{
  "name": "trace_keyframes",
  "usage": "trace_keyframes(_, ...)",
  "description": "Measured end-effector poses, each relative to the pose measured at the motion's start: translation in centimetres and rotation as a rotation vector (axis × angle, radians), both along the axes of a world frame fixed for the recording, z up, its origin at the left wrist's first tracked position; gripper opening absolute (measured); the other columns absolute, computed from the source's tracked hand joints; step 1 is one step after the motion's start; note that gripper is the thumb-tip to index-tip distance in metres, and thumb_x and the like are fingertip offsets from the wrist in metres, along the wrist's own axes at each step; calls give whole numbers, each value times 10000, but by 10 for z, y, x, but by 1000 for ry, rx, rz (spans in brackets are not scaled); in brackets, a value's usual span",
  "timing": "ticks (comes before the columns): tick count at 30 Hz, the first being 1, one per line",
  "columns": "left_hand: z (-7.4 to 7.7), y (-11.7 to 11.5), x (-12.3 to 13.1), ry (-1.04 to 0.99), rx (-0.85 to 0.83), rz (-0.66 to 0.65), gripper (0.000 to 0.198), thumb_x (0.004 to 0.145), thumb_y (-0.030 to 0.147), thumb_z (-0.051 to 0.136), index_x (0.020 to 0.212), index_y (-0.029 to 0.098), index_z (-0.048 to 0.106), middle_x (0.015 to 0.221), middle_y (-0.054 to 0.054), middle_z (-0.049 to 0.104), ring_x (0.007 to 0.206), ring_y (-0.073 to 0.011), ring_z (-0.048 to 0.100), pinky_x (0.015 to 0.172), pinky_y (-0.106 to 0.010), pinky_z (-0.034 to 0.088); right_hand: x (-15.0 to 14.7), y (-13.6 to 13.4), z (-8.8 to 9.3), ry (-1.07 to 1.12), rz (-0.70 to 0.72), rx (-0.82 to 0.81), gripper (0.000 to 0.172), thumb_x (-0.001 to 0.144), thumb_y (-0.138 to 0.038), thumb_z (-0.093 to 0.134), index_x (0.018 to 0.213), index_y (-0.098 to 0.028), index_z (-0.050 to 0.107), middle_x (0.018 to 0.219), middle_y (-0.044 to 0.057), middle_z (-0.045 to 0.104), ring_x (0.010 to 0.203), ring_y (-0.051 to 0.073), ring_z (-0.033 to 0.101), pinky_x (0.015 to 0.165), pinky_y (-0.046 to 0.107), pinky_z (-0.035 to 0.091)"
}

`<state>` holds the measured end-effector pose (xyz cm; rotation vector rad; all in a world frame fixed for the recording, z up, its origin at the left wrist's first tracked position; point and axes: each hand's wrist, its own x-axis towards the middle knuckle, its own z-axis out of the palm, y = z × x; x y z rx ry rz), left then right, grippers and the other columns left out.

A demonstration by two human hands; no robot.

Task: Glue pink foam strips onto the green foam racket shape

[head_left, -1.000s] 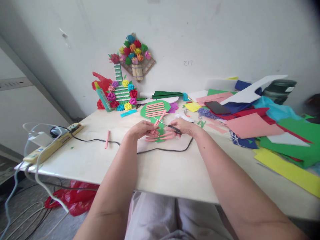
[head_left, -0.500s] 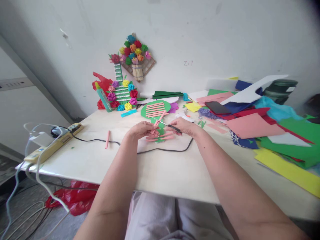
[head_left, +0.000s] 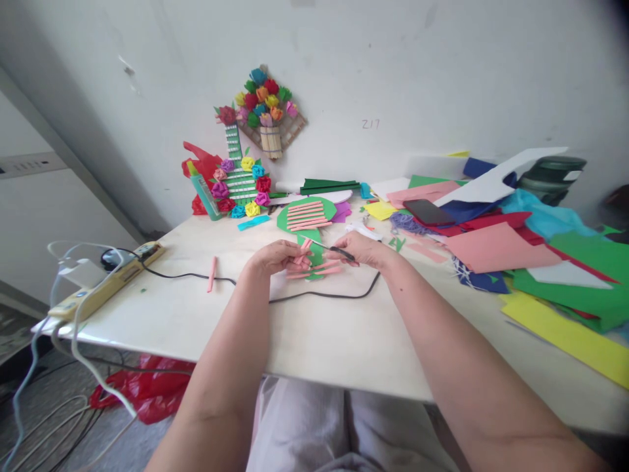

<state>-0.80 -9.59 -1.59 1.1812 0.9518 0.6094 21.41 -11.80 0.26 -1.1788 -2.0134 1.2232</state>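
Note:
My left hand [head_left: 274, 255] is closed around a thin pink paper strip [head_left: 304, 247] above the white table [head_left: 314, 328]. My right hand [head_left: 362, 250] grips a pair of scissors [head_left: 330, 248] with black handles, blades pointing left at the strip. Under both hands lies a green paper shape with several pink strips [head_left: 317, 267] on it. Just beyond sits a green disc covered in pink strips [head_left: 305, 215]. A single pink strip [head_left: 211, 274] lies to the left of my left hand.
A black cable [head_left: 324, 296] loops across the table in front of my hands. A power strip [head_left: 105, 278] with white cords sits at the left edge. Paper flower crafts [head_left: 246, 172] lean on the wall. Coloured paper sheets [head_left: 535, 255] and a phone [head_left: 428, 212] pile on the right.
The pink strip sticking up from my left hand has become shorter, its upper part gone from above the scissor blades. Both hands stay in place.

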Motion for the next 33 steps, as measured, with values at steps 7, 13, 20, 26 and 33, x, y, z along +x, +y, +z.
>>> trace_keyframes(7,4,0,-12,-2,150,186,151,725,196,616,807,70,626,711,-88,663,613,-105,613,609,-200,485,2,3,-5,104,-72,-56,400,581,-498,679,626,-114,578,427,-35,480,340,33,373,348,173,317)
trace_keyframes(13,1,6,-23,435,541,526,354,695,486,581,678,133,556,676,-75,658,565,-126,583,545,-232,427,5,8,-10,186,-192,1,404,583,-493,692,643,-108,583,439,-26,492,344,32,386,330,163,320)
trace_keyframes(20,1,12,-29,1119,663,562,461,675,638,470,641,202,616,627,-28,645,651,-159,561,541,-240,342,3,8,-11,213,-246,42,414,578,-496,687,667,-101,601,431,-36,466,352,38,385,332,170,316)
trace_keyframes(26,5,7,-27,1168,623,491,487,635,673,485,706,221,652,666,-30,653,652,-164,559,536,-244,330,1,6,-7,227,-267,51,421,556,-498,694,675,-103,608,433,-42,448,365,42,385,333,176,323)
trace_keyframes(33,7,4,-30,1153,578,495,444,619,645,529,669,231,682,715,-35,671,701,-178,575,549,-244,336,2,10,-12,218,-268,84,415,583,-506,674,691,-111,610,439,-36,471,346,40,390,336,175,332)
